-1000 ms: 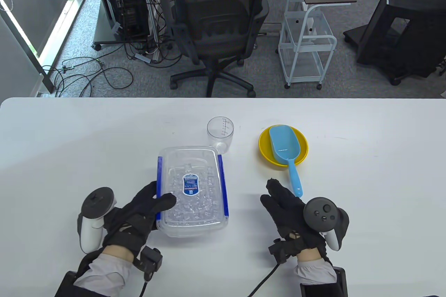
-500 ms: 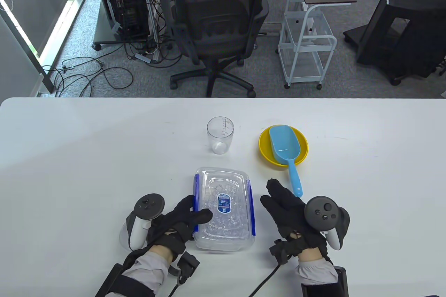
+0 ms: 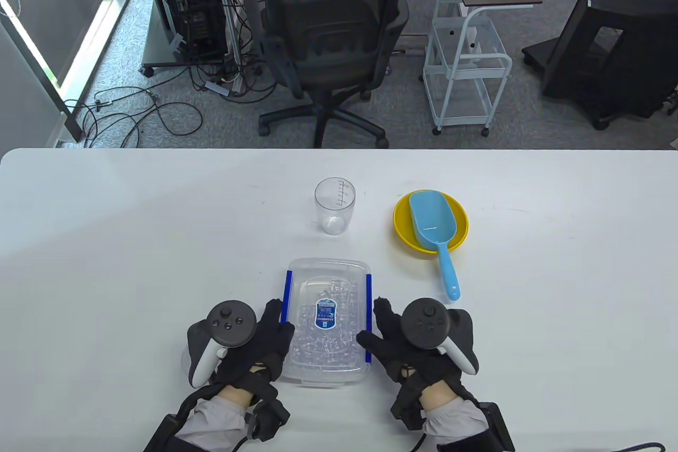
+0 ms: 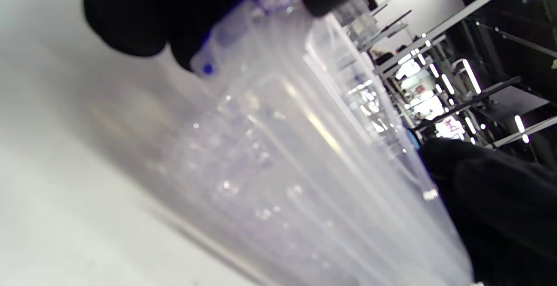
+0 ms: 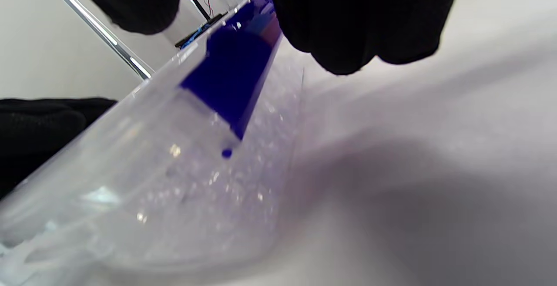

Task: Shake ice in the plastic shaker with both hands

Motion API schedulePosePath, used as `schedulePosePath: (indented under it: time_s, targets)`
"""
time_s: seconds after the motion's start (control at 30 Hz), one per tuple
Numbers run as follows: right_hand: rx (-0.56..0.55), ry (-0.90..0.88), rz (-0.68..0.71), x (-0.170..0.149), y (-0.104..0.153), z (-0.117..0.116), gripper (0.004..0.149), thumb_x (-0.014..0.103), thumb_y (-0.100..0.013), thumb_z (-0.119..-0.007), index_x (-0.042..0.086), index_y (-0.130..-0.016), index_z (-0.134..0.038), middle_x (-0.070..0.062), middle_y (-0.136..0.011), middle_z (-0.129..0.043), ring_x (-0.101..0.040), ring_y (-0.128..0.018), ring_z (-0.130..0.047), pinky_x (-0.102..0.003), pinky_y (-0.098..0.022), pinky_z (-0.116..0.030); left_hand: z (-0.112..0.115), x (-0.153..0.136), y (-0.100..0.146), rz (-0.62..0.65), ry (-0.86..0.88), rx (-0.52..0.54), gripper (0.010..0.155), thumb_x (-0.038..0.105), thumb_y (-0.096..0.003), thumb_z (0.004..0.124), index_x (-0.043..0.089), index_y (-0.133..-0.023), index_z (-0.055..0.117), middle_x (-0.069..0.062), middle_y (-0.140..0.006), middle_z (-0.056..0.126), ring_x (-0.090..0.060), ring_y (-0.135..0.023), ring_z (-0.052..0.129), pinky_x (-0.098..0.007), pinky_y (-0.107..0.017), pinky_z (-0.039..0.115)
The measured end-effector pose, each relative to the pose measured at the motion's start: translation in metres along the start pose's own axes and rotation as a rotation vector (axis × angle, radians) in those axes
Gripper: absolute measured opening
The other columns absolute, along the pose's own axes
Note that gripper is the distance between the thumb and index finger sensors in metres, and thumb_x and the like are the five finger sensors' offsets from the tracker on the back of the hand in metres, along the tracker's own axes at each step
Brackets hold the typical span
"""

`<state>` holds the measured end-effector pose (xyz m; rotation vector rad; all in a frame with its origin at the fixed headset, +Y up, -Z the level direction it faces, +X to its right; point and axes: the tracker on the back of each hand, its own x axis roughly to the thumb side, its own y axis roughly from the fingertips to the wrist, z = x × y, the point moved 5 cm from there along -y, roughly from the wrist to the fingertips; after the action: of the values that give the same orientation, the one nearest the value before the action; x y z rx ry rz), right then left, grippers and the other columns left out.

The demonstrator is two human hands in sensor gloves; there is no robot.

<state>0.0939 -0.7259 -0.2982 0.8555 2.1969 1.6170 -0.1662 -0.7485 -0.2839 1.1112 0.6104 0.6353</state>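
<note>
You hold a clear plastic container [image 3: 327, 320] of ice between your two hands, low over the near edge of the white table [image 3: 106, 240]. Your left hand [image 3: 263, 346] grips its left side, fingers curled over the blue clip [image 3: 287, 297] there. Your right hand [image 3: 394, 348] grips the right side the same way, fingers over the other blue clip [image 5: 235, 77]. The lid carries a small blue label [image 3: 324, 312]. Beyond your hands, a clear measuring cup [image 3: 335, 205] stands upright. Ahead of your right hand, a blue scoop [image 3: 435, 232] lies in a yellow bowl [image 3: 456, 219], its handle pointing back toward you.
</note>
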Motion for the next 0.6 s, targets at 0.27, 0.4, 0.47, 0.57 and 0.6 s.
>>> schedulePosePath:
  time_s: [0.27, 0.4, 0.47, 0.57, 0.6]
  targets:
    - [0.142, -0.432, -0.135, -0.036, -0.012, -0.029, 0.071, 0.038, -0.056, -0.067, 0.000, -0.105, -0.031, -0.029, -0.088, -0.073, -0.038, -0.065, -0.087, -0.051, -0.048, -0.079, -0.001, 0.011, 0.007, 0.059, -0.258, 0.057, 0.059, 0.022, -0.0690, 0.059, -0.001, -0.120, 0.040, -0.031, -0.094, 0.082, -0.033, -0.067, 0.096, -0.054, -0.054, 0.087]
    - [0.148, -0.544, -0.137, -0.041, -0.013, -0.032, 0.068, 0.033, -0.055, -0.066, 0.000, -0.105, -0.033, -0.031, -0.087, -0.071, -0.040, -0.064, -0.086, -0.052, -0.048, -0.078, 0.003, 0.022, 0.009, 0.154, -0.418, 0.116, 0.059, 0.020, -0.0676, 0.060, 0.006, -0.121, 0.038, -0.030, -0.089, 0.086, -0.029, -0.061, 0.099, -0.051, -0.050, 0.090]
    - [0.139, -0.531, -0.135, -0.040, -0.013, -0.031, 0.066, 0.032, -0.055, -0.065, 0.000, -0.104, -0.033, -0.031, -0.087, -0.072, -0.040, -0.064, -0.087, -0.052, -0.048, -0.078, 0.005, 0.027, 0.010, 0.166, -0.484, 0.141, 0.058, 0.018, -0.0668, 0.060, 0.007, -0.120, 0.042, -0.030, -0.086, 0.088, -0.028, -0.059, 0.100, -0.050, -0.049, 0.091]
    - [0.143, -0.559, -0.131, -0.043, -0.013, -0.030, 0.064, 0.030, -0.055, -0.064, 0.001, -0.104, -0.035, -0.031, -0.087, -0.073, -0.041, -0.064, -0.088, -0.052, -0.048, -0.079, 0.007, 0.029, 0.009, 0.165, -0.499, 0.147, 0.056, 0.016, -0.0657, 0.060, 0.004, -0.119, 0.047, -0.031, -0.085, 0.089, -0.027, -0.059, 0.101, -0.050, -0.049, 0.092]
    - [0.150, -0.566, -0.130, -0.043, -0.013, -0.031, 0.064, 0.030, -0.055, -0.064, 0.001, -0.104, -0.035, -0.031, -0.087, -0.073, -0.041, -0.065, -0.088, -0.052, -0.049, -0.079, 0.007, 0.028, 0.009, 0.163, -0.489, 0.144, 0.056, 0.016, -0.0656, 0.060, 0.003, -0.119, 0.047, -0.031, -0.085, 0.089, -0.028, -0.059, 0.101, -0.050, -0.049, 0.092]
